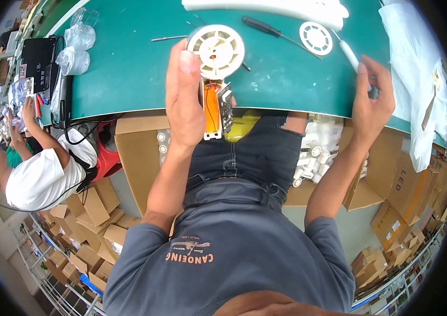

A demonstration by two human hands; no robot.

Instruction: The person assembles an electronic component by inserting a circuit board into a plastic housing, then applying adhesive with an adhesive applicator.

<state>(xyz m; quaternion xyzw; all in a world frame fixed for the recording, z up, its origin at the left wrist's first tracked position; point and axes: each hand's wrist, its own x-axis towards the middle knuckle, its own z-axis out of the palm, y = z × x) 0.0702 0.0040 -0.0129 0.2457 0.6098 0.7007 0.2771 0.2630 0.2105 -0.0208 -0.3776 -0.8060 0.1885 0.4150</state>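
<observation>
My left hand is closed around a white device, held upright just over the bench's near edge. The device has a round spoked head, an orange battery pack and a dark circuit board below it. At the right, my right hand has its thumb and forefinger curled at the end of a white pen-shaped tool, whose thin metal tip points up and left. A loose white spoked disc lies beside that tool. Left of the disc is a black-handled screwdriver.
The green bench also carries a long white foam piece, clear plastic wrap and white sheeting. Cardboard boxes stand below, one holding white parts. A seated person works at the left.
</observation>
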